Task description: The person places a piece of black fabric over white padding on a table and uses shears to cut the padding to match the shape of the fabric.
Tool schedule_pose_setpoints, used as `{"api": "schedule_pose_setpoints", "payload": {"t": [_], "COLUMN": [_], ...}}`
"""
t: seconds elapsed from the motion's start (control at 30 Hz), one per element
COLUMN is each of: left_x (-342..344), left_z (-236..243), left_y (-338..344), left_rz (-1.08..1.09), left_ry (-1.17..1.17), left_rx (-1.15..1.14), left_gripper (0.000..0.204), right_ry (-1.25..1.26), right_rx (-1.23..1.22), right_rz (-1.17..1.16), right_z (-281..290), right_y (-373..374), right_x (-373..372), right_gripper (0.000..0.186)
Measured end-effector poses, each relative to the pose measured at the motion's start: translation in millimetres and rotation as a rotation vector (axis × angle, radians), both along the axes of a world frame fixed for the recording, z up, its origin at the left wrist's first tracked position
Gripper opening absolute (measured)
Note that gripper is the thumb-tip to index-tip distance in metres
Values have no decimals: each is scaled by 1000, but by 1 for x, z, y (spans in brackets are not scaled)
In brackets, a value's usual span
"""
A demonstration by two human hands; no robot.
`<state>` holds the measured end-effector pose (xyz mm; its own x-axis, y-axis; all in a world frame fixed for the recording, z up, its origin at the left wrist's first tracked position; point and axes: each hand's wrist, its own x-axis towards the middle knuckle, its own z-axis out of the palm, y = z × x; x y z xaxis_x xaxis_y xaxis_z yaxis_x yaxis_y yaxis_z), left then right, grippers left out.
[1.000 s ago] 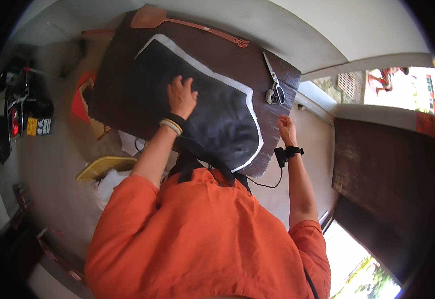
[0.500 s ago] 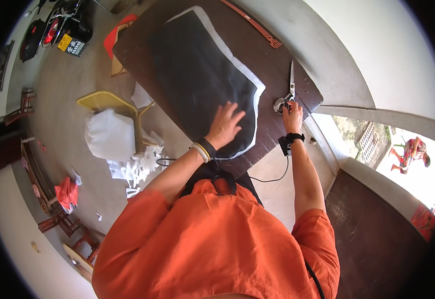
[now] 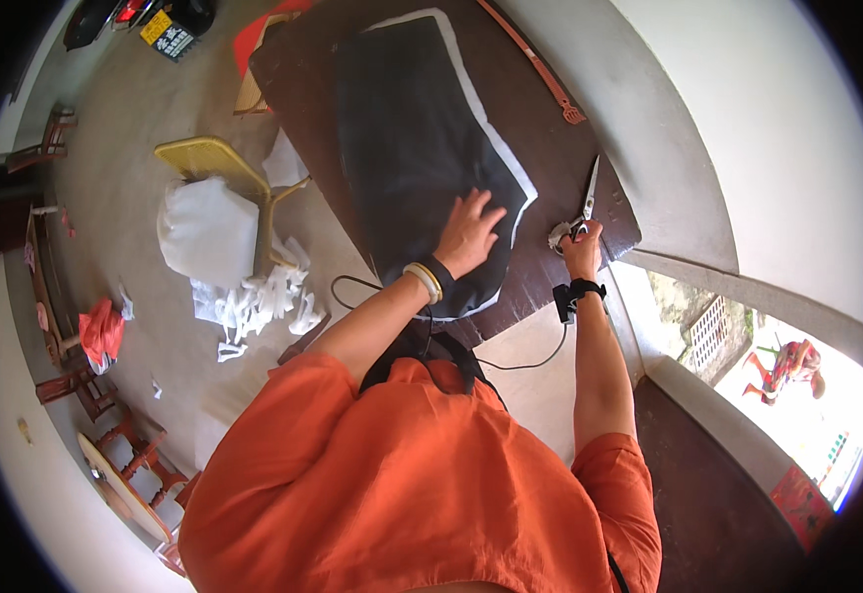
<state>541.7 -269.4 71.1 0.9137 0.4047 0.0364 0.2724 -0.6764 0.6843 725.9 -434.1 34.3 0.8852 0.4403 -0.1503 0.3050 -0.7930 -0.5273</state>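
Observation:
A black sheet of cloth (image 3: 407, 128) lies along the dark brown table (image 3: 305, 74), with a white layer (image 3: 473, 94) showing past its right edge. My left hand (image 3: 468, 234) rests on the near part of the black sheet, palm down and fingers spread. At the table's right corner, my right hand (image 3: 582, 253) has its fingers on the handles of a pair of scissors (image 3: 592, 188). The blades point away from me. Part of the handles has a pale wrapping, and my fingers cover the rest.
An orange-red plastic strip (image 3: 540, 69) lies along the table's far right edge. Left of the table, a yellow-framed chair (image 3: 209, 153) stands by a white bundle (image 3: 206, 232) and white scraps (image 3: 263, 296). A cable (image 3: 535, 365) hangs near my right wrist. Outside the opening is a person (image 3: 792, 371).
The whole view has shifted a little. My right fingers have curled in round the scissors' handles. My left hand stays spread on the black sheet.

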Motion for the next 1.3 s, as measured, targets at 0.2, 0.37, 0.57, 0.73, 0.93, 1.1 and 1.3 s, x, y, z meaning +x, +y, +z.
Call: {"api": "schedule_pose_setpoints", "payload": {"t": [0.2,0.37,0.57,0.73,0.93,1.1,1.3], "left_x": [16,22,31,32,31,32,33], "left_z": [10,2,-4,-4,-2,-4,-5], "left_y": [39,50,47,46,48,47,50], "left_rz": [-9,-53,-77,-73,-58,-71,-57], "left_ry": [91,267,317,330,345,363,366], "left_rx": [241,249,245,250,255,263,290], "left_gripper": [63,80,92,94,99,99,101], "right_ry": [472,1110,1234,1231,1122,915,877], "right_rx": [462,424,329,300,355,300,65], "right_rz": [40,28,156,316,381,384,393], "right_z": [-23,27,18,16,6,-1,24], "right_y": [-45,-65,-76,-36,-16,-15,-7], "right_x": [0,-12,-4,11,6,3,9], "right_gripper": [73,79,85,85,83,68,67]}}
